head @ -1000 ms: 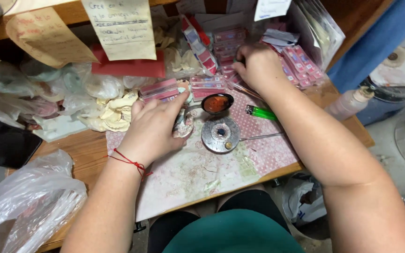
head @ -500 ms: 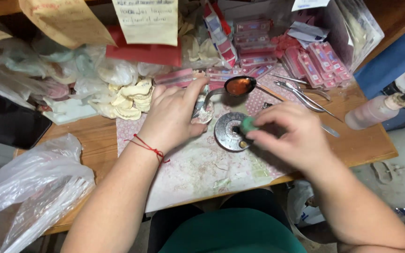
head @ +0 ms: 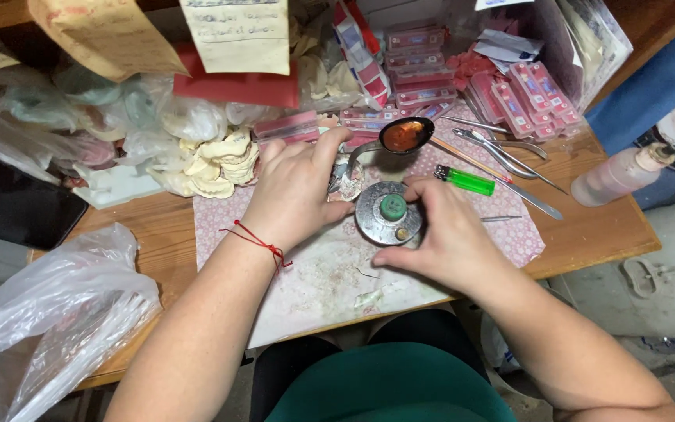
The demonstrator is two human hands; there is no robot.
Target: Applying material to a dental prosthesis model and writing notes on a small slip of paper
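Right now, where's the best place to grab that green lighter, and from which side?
Grip the green lighter across its long sides near the middle, coming from above. It lies flat on the patterned mat, apart from the right hand, with metal tools close beyond it.

Bare mat lies open at lower centre, below both hands. Above them a spoon, lighter and pliers crowd the way. Plaster casts block the upper left, a plastic bag the lower left, a bottle the right edge.
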